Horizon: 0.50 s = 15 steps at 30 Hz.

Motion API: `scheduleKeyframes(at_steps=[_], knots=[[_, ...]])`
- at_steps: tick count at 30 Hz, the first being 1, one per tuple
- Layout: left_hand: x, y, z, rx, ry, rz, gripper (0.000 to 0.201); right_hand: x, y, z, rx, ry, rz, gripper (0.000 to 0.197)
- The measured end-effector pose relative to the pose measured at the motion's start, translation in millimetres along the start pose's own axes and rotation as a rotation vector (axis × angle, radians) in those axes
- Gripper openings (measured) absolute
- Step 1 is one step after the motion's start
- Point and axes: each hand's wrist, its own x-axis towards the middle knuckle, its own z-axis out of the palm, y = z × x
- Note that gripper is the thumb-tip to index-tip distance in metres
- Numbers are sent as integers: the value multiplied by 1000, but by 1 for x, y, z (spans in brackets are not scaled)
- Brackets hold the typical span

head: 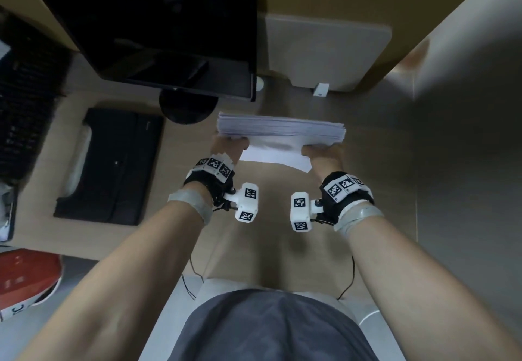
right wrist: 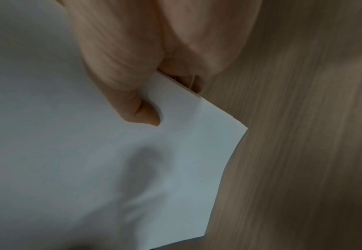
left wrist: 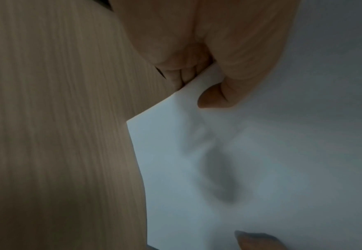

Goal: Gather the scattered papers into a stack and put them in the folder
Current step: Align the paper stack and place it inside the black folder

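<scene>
- While the paper stack [head: 281,130] stands on edge above the worktop [head: 367,163], the left hand [head: 228,146] and right hand [head: 322,153] each pinch one side, thumbs on the near face.
- To square it, loosen both grips slightly and tap the lower edge down.
- The black folder [head: 113,163] lies well to the left, apparently closed.
</scene>
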Motion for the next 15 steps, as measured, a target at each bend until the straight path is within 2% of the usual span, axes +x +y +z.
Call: scheduleKeyframes(at_steps=[1,3,4,8,13,15], knots=[[2,0,-1,-46,33,14,19,-1,-1,0,27,-1,6,20],[6,2,-3,-98,3,66,35,-2,-3,1,43,-7,-12,20],[3,6,-4,-138,-9,70,37,-2,-4,1,49,-10,-19,18],[4,12,-4,-273,92,41,31,-6,-9,1,122,-32,-33,17],[-1,9,-3,-319,75,32,36,-18,-28,-4,313,-99,-105,58],[-4,4,-3,-359,70,39,34,-19,-39,-6,359,-73,-132,53]])
